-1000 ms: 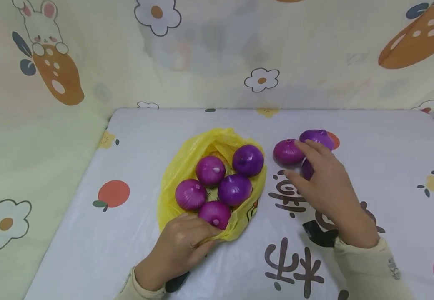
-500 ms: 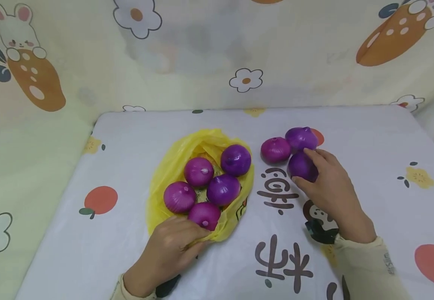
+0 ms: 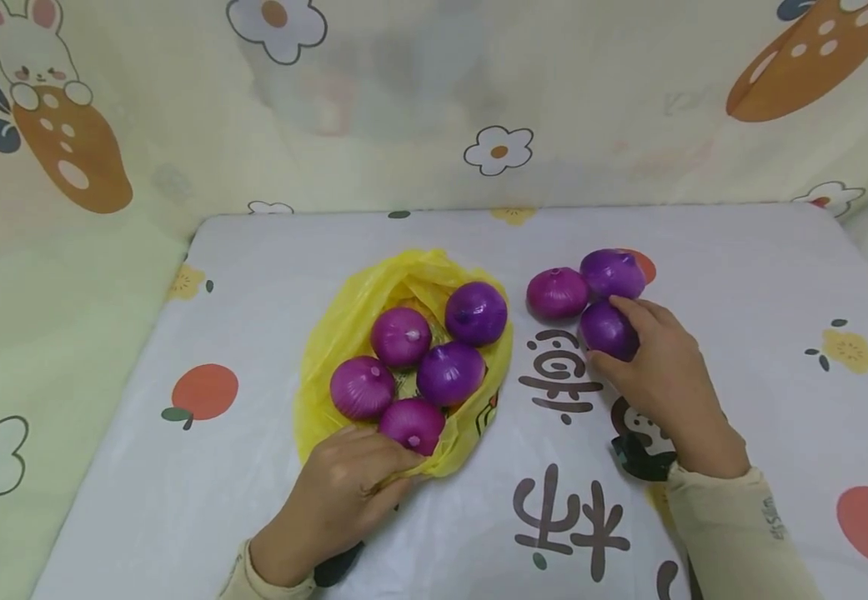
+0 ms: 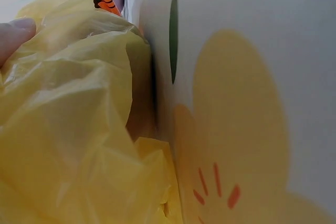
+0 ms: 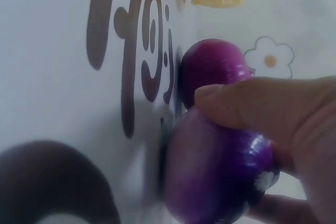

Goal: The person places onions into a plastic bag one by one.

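The right hand sits right of centre in the head view, its fingers curled round a purple onion that rests on the tabletop. The right wrist view confirms the hold: a thumb lies across the top of that onion and a fingertip shows beneath it. Just above it in the head view lie two more loose onions, a reddish one and a darker one; all three lie close together, though whether they touch cannot be told for certain.

The left hand is at the lower middle of the frame, its fingers bent over the near edge of a yellow plastic bag, pinning the film to the tabletop. The left wrist view shows little beyond crumpled yellow plastic and one fingertip on it. Five onions lie in the open mouth of the bag, the nearest of them just beyond the left hand's fingers.

Judging by the layout, the step in hand is moving onions between the bag and the loose group at the right, with the right hand at the gripped onion. Which way it is travelling cannot be read from this moment alone. The next move calls for a steady grip on a round, smooth thing, and for the left hand to hold the bag mouth flat.
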The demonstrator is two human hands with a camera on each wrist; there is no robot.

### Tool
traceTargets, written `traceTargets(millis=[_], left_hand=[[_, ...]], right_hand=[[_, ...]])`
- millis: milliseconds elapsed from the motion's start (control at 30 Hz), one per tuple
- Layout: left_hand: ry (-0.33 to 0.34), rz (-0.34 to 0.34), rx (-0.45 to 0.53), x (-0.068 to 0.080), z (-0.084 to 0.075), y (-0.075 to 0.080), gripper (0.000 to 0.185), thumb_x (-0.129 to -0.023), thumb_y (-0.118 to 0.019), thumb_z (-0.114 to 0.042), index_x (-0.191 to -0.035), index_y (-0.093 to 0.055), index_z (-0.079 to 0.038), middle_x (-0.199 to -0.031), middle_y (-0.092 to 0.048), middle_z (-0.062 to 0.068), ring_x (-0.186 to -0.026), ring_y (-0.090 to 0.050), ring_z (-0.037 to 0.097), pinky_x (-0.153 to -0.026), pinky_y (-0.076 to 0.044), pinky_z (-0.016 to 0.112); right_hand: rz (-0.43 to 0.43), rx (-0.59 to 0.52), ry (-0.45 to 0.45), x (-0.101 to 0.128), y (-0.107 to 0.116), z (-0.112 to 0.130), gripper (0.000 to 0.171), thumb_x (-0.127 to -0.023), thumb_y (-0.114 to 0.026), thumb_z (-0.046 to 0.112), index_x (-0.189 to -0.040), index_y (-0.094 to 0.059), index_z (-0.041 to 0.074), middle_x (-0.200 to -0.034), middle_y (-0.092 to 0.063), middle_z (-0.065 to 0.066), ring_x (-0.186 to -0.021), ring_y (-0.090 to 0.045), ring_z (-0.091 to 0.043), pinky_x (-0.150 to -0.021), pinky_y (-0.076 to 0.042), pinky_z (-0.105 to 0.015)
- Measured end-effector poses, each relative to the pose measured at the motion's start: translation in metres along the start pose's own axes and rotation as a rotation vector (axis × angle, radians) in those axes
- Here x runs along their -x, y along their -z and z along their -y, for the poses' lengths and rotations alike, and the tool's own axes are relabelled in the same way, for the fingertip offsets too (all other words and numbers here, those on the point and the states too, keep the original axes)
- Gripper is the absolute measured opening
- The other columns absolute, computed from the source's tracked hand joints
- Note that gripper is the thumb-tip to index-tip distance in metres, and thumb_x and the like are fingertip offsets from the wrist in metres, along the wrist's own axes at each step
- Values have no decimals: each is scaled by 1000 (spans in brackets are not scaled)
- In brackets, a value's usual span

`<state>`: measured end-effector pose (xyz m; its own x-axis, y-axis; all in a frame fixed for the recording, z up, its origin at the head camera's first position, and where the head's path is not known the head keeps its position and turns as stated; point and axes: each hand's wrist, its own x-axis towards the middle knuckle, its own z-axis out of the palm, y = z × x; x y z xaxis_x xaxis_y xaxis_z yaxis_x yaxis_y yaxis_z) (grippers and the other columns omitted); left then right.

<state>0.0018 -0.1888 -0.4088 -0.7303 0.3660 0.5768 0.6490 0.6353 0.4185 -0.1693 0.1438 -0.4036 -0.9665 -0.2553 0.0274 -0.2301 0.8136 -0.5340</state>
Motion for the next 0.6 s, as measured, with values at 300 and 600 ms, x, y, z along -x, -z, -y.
traceTargets(millis=[300,600], left_hand=[[5,19,-21,0,0,1,23,-76,-86,-6,-98,-81,-12,-94,-78,-5,-86,-71,11,-81,-56,28],[44,46,-21,0,-1,2,22,-77,-86,-6,-97,-82,-12,-93,-79,-5,-86,-71,11,-80,-56,27]], right_hand=[[-43,1,32,5,5,5,79,-85,-84,17,-153,-47,0,-148,-47,-34,-130,-48,-58,-98,-44,-76],[-84,-19,65,8,12,15,81,-84,-86,18,-153,-47,2,-148,-48,-34,-126,-52,-58,-93,-49,-73]])
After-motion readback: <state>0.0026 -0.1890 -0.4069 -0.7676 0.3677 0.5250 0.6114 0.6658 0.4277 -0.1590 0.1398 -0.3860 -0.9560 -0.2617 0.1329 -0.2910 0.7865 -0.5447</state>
